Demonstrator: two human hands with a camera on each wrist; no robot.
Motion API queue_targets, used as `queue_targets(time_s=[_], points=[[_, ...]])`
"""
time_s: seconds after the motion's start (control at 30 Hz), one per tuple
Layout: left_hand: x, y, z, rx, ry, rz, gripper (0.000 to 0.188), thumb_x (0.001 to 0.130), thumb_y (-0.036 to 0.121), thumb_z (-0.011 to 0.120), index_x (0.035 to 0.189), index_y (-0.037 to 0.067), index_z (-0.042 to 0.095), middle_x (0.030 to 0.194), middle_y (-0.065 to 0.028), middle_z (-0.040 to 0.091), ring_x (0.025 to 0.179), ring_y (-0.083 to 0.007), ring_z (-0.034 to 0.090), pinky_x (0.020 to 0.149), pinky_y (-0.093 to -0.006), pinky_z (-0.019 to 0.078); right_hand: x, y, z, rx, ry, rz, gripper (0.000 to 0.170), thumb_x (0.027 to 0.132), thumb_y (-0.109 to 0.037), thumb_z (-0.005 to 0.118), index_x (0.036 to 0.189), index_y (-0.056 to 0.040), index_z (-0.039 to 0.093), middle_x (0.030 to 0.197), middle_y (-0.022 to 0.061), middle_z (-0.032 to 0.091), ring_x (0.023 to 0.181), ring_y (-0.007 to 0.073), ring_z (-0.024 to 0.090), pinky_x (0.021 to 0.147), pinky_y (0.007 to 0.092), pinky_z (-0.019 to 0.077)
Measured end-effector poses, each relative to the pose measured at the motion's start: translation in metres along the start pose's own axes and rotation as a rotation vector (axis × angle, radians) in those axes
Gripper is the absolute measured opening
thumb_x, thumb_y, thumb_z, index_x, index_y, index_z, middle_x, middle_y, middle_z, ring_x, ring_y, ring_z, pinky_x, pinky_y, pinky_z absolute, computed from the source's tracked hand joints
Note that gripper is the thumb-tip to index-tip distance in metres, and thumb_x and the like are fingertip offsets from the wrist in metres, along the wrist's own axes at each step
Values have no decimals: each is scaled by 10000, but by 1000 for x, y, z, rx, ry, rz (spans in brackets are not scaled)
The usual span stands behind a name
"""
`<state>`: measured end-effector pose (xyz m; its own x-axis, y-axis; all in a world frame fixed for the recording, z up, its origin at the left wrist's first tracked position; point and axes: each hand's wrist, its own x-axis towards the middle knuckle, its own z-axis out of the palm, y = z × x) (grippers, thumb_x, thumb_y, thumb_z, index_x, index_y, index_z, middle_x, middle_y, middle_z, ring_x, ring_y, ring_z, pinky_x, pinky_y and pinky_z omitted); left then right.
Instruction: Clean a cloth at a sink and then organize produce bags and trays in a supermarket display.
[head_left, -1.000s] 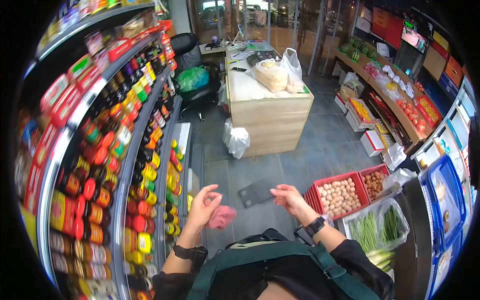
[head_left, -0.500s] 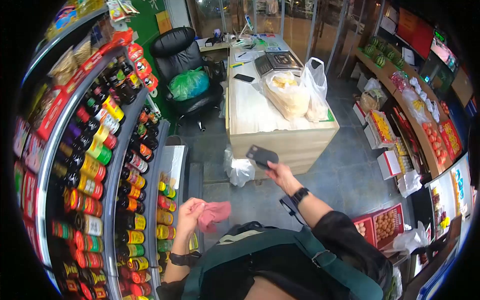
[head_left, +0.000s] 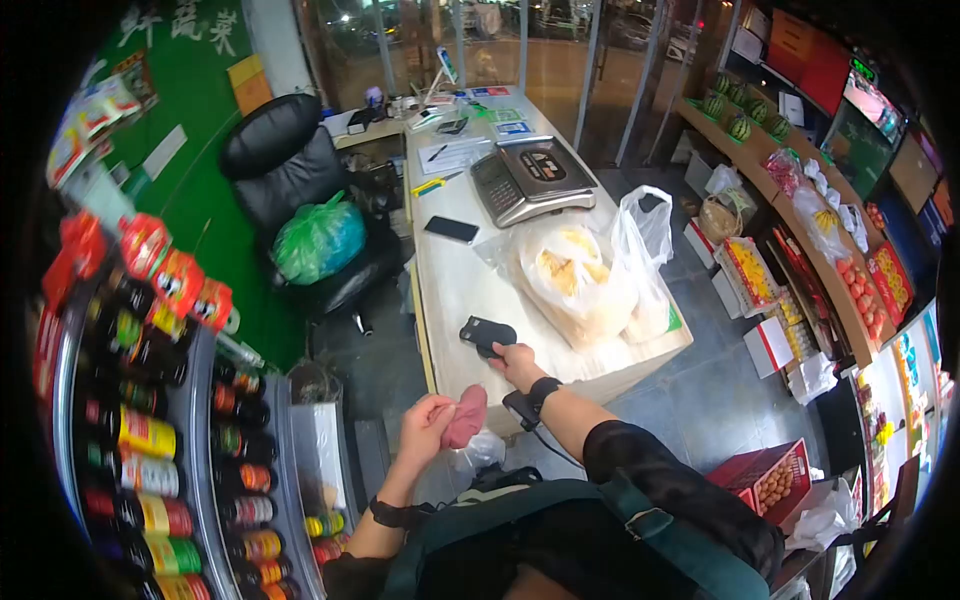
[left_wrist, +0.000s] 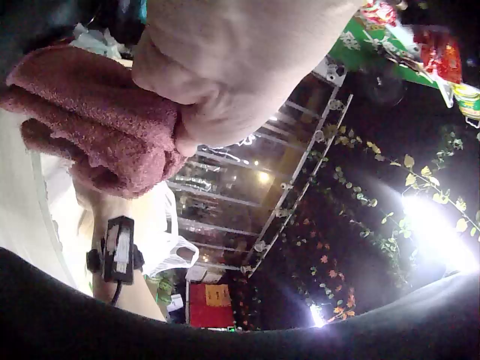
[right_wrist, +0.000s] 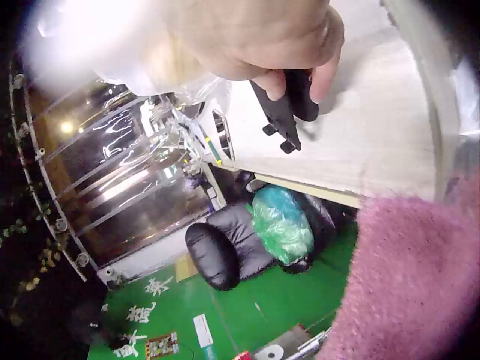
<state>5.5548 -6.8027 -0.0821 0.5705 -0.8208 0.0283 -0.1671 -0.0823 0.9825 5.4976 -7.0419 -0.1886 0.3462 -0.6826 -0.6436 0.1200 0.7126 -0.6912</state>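
Note:
My left hand pinches a pink cloth beside the near edge of the counter. In the left wrist view the cloth hangs in folds from the fingers of that hand. Fingers of my right hand grip one end of a dark, phone-like object just at the counter top. The right wrist view shows the thumb and a finger of the hand on the black object, close over the pale surface; whether it touches there I cannot tell.
On the counter are a phone, a scale, a yellow cutter and filled plastic bags. A black chair with a green bag stands left. Bottle shelves are at near left, an egg crate at right.
The view has moved up to the counter. My right hand has carried the dark object from above the floor to the counter top. The cloth remains in my left hand, now beside the counter edge.

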Motion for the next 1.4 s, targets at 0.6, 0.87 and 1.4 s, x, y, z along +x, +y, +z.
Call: queue_targets(time_s=[0.6,0.87,1.4], points=[[200,12,60,692,-166,510,339,757,75,630,1092,58,577,1179,-129,566,1134,-348,471,973,-440,352,-105,-162,-48,-565,-524,-395,201,878,-69,611,1053,29,626,948,95,667,797,156,629,739,273,511],[312,78,185,701,-282,1126,281,735,55,653,1014,48,619,1067,-135,606,1027,-336,548,892,-399,424,-52,-207,-78,-1056,96,-1164,258,807,-212,698,910,19,643,852,150,658,786,270,653,717,364,517],[314,186,163,-269,-397,274,315,967,268,484,771,40,577,615,72,378,588,-33,319,546,-200,254,-150,-276,-97,142,-447,-728,140,911,-178,584,904,-41,559,655,-56,423,582,50,358,566,214,302]])
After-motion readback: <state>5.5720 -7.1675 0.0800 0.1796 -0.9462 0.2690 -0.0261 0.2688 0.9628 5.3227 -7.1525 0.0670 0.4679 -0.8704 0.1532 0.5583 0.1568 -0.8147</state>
